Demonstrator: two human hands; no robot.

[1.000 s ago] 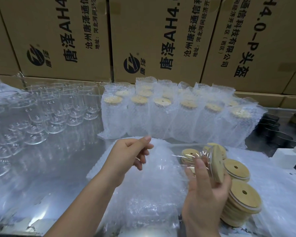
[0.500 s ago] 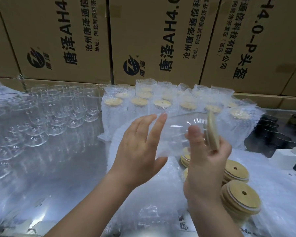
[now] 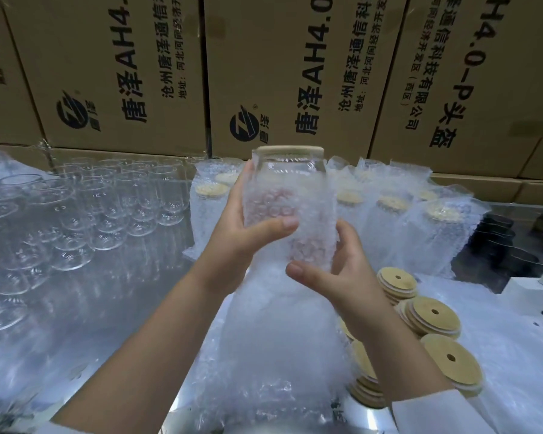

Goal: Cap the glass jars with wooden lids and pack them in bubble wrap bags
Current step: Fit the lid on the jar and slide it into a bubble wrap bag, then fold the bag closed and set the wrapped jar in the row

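Note:
I hold a glass jar (image 3: 287, 173) upright above the table, with a wooden lid (image 3: 287, 150) on its mouth. A bubble wrap bag (image 3: 298, 223) covers its lower part. My left hand (image 3: 243, 227) grips the jar's left side through the bag, thumb across the front. My right hand (image 3: 336, 270) cups the bag's bottom right, fingers curled round it. A pile of flat bubble wrap bags (image 3: 273, 339) lies below my hands. Stacks of wooden lids (image 3: 430, 314) with a centre hole sit to the right.
Several bare glass jars (image 3: 107, 202) stand at the left. Bagged, capped jars (image 3: 395, 211) stand in rows behind my hands. Brown cartons (image 3: 295, 73) form a wall at the back. Dark objects (image 3: 499, 242) and a white box (image 3: 527, 292) are at the far right.
The jar went from lying sideways to upright and rose higher. The bubble wrap bag is now around its lower part, and both hands have closed round it.

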